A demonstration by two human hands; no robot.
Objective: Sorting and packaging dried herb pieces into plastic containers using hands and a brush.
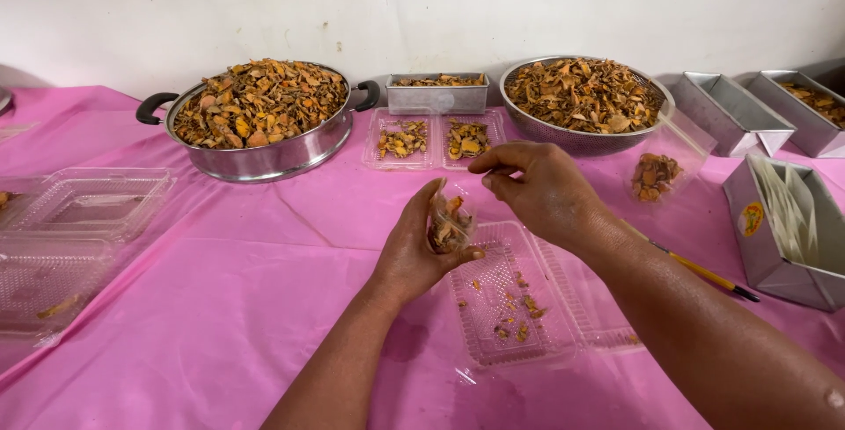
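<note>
Above pink tablecloth (pixel 264 245), dried chips (pixel 449 227) cupped in left grip (pixel 418 249)

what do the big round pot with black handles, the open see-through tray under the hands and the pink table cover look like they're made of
The big round pot with black handles looks like polished metal, probably steel: its wall mirrors the pink. The open see-through tray seems thin clear plastic, ribbed and glinting. The pink table cover looks like a thin plastic sheet, creased with a faint sheen, though it could be coated cloth.
</note>
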